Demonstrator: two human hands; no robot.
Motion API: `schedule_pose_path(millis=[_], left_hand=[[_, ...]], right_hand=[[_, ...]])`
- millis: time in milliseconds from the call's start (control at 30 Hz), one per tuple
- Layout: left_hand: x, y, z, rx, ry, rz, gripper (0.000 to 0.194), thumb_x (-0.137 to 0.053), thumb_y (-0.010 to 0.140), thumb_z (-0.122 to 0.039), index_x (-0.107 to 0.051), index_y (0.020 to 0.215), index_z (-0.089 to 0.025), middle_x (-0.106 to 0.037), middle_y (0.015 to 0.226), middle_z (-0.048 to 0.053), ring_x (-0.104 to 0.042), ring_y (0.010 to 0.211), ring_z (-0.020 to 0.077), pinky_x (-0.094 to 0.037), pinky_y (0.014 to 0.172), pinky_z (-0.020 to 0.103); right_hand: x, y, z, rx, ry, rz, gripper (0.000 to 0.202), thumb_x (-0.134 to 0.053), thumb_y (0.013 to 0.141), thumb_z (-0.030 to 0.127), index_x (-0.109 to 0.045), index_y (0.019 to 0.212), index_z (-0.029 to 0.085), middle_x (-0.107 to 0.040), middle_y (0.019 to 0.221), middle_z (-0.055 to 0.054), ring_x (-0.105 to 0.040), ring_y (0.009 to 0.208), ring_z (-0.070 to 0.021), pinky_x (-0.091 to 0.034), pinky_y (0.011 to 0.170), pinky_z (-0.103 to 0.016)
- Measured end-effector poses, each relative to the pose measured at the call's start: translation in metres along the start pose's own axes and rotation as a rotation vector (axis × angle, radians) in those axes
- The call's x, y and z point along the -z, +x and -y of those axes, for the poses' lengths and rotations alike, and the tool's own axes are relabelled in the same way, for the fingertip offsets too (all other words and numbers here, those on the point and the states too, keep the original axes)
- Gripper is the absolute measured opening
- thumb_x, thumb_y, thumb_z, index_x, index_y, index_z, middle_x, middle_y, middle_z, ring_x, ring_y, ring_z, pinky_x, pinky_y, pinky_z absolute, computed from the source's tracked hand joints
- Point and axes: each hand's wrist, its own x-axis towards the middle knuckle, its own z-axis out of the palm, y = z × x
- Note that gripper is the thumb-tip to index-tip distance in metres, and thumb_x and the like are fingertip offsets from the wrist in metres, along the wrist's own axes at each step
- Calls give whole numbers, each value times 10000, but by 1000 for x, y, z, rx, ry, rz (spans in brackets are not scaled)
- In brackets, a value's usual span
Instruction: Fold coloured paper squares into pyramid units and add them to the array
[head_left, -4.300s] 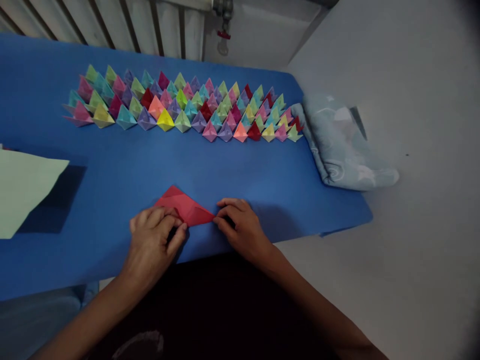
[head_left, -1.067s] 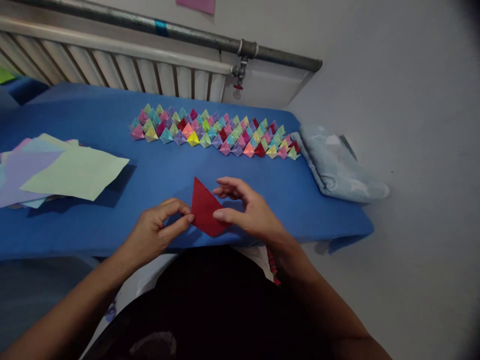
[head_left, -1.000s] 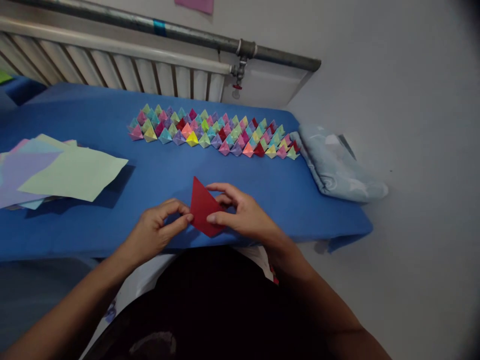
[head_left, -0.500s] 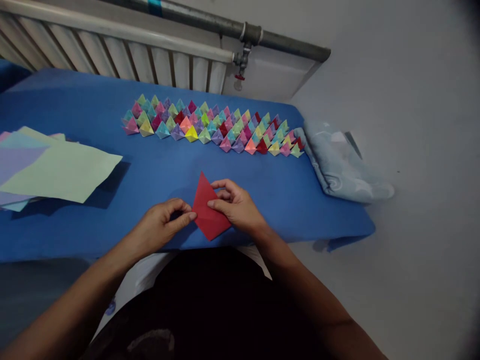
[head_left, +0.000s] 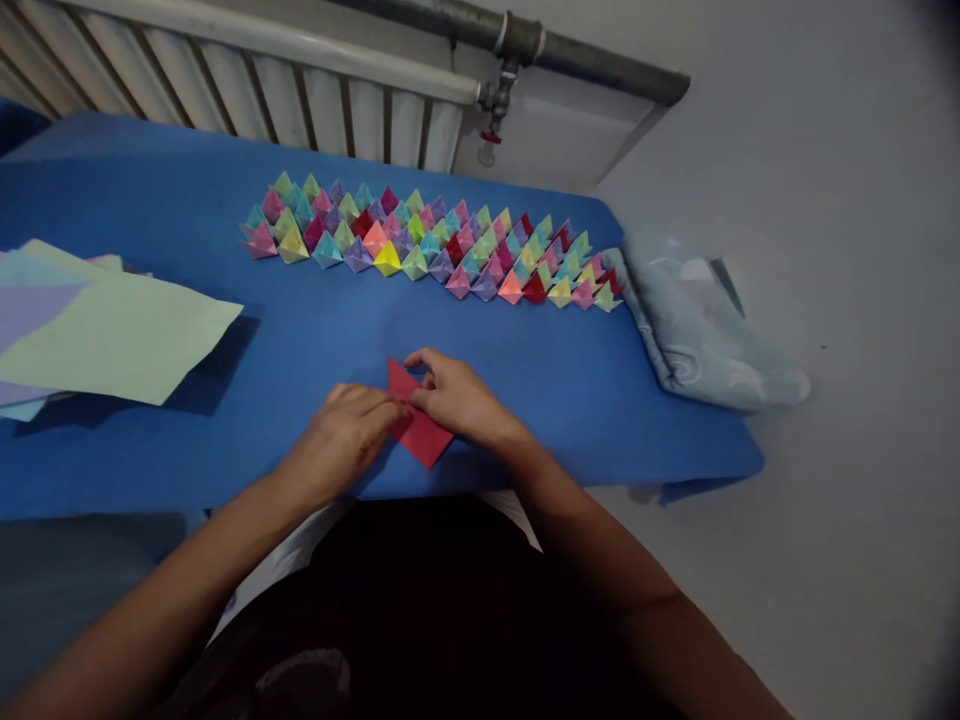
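Note:
A red sheet of folding paper [head_left: 424, 438], partly folded, is between my hands near the front edge of the blue-covered table [head_left: 570, 400]. My left hand [head_left: 352, 425] is closed on its left side, the fingertips reaching in over the middle of the sheet. On the upper right side, my right hand [head_left: 456, 395] pinches the paper between thumb and fingers. Part of the paper is hidden under the fingers. Beyond the hands, several rows of small folded paper boats [head_left: 386, 262] in many colours stand close together.
A loose stack of pastel paper sheets [head_left: 135, 335] lies at the left. To the right is a folded light-blue cloth [head_left: 697, 330] by the wall. A radiator [head_left: 367, 115] and a pipe with a red-handled valve [head_left: 491, 136] run behind the table.
My left hand has moved right, from the paper's left corner in over its middle. The red paper now looks narrower, its left part folded inward or covered. The view has shifted slightly.

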Motion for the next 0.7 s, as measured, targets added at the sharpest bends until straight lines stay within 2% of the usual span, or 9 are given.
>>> schedule_pose_path(millis=[100, 167, 333, 500, 700], left_hand=[[-5, 0, -2, -35, 62, 77, 291, -385, 1041, -198, -655, 933, -192, -749, 962, 26, -650, 833, 170, -430, 819, 364], [-6, 0, -1, -35, 87, 74, 278, -380, 1040, -170, -649, 972, -193, -754, 1020, 26, -666, 883, 171, -417, 871, 382], [-4, -3, 1, -108, 60, 18, 216, -435, 1010, -178, -650, 1008, -192, -763, 1044, 47, -698, 907, 187, -408, 909, 409], [2, -3, -5, -104, 53, 82, 212, -535, 951, -285, -632, 1098, -168, -739, 1112, 105, -697, 983, 253, -405, 962, 466], [-5, -5, -13, -111, 159, 7, 128, -547, 966, -224, -640, 1029, -162, -753, 1038, 93, -714, 917, 229, -443, 944, 450]], right_hand=[[4, -2, 1, 40, -104, 14, 369, -623, 779, 113, -614, 1135, 213, -541, 642, 67, -510, 581, -108, -357, 555, -241], [9, -8, -2, 20, -118, 23, 398, -630, 766, 110, -611, 1149, 213, -562, 662, 61, -528, 594, -112, -375, 563, -241], [23, -29, -13, -169, 89, 81, 436, -619, 770, 82, -574, 1189, 194, -535, 581, 90, -529, 510, -96, -395, 515, -212], [30, -34, -15, -236, 294, 100, 294, -589, 807, 99, -561, 1080, 205, -509, 546, 107, -491, 433, -69, -362, 454, -176], [32, -30, -18, -268, 331, 106, 110, -558, 828, 120, -549, 893, 208, -523, 541, 99, -433, 402, -56, -315, 416, -173]])
